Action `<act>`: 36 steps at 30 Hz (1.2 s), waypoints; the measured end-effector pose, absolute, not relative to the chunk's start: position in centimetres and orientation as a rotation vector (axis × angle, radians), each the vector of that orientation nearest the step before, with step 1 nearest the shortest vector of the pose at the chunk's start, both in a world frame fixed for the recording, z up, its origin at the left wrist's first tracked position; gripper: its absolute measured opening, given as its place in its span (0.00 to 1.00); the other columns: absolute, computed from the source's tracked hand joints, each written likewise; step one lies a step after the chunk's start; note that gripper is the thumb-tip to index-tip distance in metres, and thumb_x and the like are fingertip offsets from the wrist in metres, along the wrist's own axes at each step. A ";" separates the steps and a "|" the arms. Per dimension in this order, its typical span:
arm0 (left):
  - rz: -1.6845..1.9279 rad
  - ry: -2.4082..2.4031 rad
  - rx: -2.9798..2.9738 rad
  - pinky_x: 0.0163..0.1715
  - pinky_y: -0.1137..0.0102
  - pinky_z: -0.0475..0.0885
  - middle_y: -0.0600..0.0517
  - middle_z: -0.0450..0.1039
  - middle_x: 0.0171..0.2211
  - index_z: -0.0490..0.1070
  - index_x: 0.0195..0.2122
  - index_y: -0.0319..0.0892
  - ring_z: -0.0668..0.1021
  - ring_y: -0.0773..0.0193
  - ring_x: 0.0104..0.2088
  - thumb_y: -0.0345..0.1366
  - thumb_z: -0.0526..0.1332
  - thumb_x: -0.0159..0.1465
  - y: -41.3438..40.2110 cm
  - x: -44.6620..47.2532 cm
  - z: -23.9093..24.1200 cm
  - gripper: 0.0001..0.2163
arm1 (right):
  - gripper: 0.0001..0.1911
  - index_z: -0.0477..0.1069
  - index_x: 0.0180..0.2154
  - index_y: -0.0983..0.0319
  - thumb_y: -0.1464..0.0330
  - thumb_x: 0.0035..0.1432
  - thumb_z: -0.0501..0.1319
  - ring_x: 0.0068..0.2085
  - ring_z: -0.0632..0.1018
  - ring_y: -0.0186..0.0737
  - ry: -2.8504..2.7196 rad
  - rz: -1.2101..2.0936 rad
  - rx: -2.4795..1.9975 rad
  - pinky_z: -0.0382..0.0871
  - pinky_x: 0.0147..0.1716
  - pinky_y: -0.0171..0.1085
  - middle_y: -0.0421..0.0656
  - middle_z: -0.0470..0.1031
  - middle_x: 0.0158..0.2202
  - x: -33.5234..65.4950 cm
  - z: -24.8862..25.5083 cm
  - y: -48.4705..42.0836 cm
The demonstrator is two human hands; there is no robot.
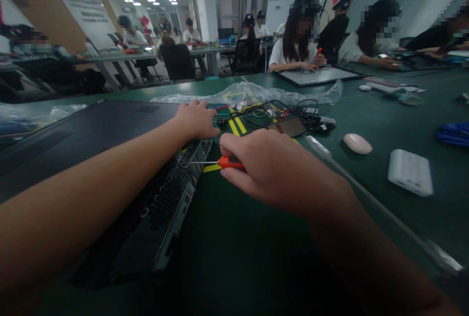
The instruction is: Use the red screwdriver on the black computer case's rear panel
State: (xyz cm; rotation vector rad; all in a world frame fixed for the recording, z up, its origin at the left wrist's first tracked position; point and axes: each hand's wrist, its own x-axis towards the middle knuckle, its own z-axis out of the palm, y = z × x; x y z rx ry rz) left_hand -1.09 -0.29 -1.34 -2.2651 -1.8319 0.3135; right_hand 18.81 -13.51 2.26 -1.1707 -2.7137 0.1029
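A black desktop computer case (84, 133) lies on its side at the left, its rear panel with vents and ports turned to the right. My left hand (197, 119) rests flat on the far corner of the case, fingers apart, holding nothing. In my right hand (262, 167) is a screwdriver (229, 162) with an orange-red handle, closed in the fingers. Its thin metal shaft points left, and the tip reaches the rear panel near the slot covers. Whether the tip sits in a screw is too small to tell.
Beyond my hands lie tangled black cables (264, 113) and clear plastic wrap (234, 92). To the right are a pinkish oval object (357, 143), a white box-shaped device (410, 171) and a blue bundle (454, 134). Several people work across the green table (234, 257) and behind.
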 end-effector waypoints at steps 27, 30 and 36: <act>0.312 -1.833 -2.261 0.69 0.45 0.71 0.36 0.70 0.75 0.73 0.76 0.47 0.70 0.32 0.74 0.57 0.59 0.70 -0.3 -1.1 -1.4 0.36 | 0.16 0.81 0.41 0.62 0.62 0.78 0.58 0.33 0.74 0.41 -2.735 0.133 -1.224 0.54 0.34 0.42 0.46 0.84 0.35 18.8 2.7 -13.7; 0.314 -1.817 -2.270 0.69 0.44 0.71 0.33 0.69 0.75 0.73 0.76 0.44 0.70 0.31 0.74 0.56 0.59 0.71 -0.4 -1.0 -1.3 0.35 | 0.19 0.81 0.39 0.61 0.61 0.79 0.56 0.33 0.73 0.41 -2.753 0.099 -1.255 0.50 0.33 0.42 0.45 0.84 0.35 18.6 2.7 -13.7; 0.344 -1.791 -2.250 0.68 0.45 0.73 0.33 0.70 0.74 0.73 0.76 0.45 0.71 0.34 0.74 0.56 0.57 0.73 -0.3 -1.1 -1.5 0.35 | 0.15 0.79 0.40 0.60 0.59 0.77 0.60 0.32 0.74 0.43 -2.748 0.050 -1.231 0.49 0.32 0.42 0.44 0.82 0.34 18.6 2.3 -13.6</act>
